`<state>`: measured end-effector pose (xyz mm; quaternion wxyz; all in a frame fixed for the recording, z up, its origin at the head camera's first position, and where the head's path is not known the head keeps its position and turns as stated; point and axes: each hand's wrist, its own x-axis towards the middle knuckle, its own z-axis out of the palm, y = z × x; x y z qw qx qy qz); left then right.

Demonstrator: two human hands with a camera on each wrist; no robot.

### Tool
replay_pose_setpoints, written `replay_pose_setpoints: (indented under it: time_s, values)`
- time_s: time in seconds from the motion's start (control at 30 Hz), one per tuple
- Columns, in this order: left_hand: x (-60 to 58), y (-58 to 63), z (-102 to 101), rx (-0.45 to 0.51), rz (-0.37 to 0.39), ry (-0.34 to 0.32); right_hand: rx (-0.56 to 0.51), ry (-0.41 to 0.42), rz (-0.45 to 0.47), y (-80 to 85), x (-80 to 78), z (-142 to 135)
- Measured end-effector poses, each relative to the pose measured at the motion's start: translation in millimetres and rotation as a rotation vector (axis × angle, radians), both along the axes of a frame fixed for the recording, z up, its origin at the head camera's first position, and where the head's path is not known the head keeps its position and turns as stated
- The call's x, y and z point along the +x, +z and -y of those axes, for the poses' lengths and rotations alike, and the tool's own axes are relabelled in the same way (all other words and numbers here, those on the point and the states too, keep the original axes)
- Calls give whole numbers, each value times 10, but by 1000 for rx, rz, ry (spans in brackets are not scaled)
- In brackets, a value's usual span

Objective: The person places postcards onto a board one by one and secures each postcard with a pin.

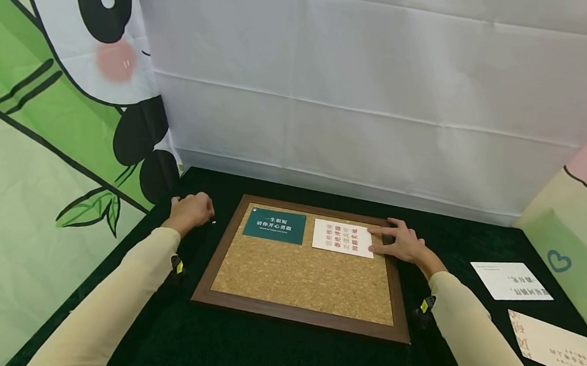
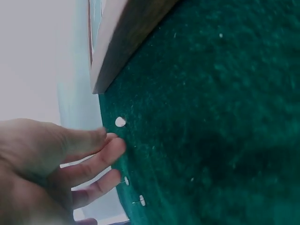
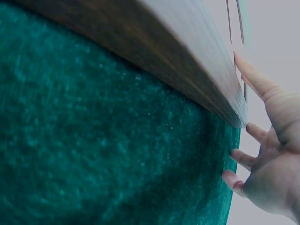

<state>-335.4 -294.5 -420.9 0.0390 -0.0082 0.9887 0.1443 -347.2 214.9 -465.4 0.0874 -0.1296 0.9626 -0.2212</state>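
A cork board (image 1: pixel 307 276) with a brown wooden frame lies on the dark green cloth. On its upper left is a teal card (image 1: pixel 274 226) with a white pin (image 1: pixel 254 209) at its top left corner. To the right of it lies a white card (image 1: pixel 343 238) with red and grey writing. My right hand (image 1: pixel 401 242) reaches over the frame's right side, thumb and forefinger extended onto this card's right edge. Left of the board, my left hand (image 1: pixel 190 209) is low over several white pushpins (image 2: pixel 142 200), thumb and forefinger tips together. Whatever may be between those tips is hidden.
Two more printed cards, a white one (image 1: pixel 512 281) and a cream one (image 1: pixel 560 349), lie on the cloth at the right. A white fabric backdrop (image 1: pixel 362 96) hangs behind the table, and a printed green sheet (image 1: pixel 39 186) is along the left side.
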Motion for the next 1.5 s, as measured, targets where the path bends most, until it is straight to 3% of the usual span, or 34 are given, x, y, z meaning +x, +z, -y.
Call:
replay_pose_setpoints:
  time_s: [0.2, 0.33, 0.7, 0.9, 1.27, 1.5]
  values:
    - [-3, -28, -42, -130, -70, -107, -3, 1, 3, 15, 10, -3]
    - [-8, -51, -63, -199, -127, -145, 5, 2, 3, 19, 12, -4]
    - [-35, -60, -68, -231, -170, -144, 9, -9, 15, 24, -2, 12]
    - [-70, -23, -178, -140, -204, -87, 14, -12, 19, 31, 2, 10]
    - [-239, -8, -379, 141, -145, 48, -3, 15, -2, 20, 17, -7]
    - [-315, -43, -581, 222, -89, 53, 8, 12, -3, 10, 29, -6]
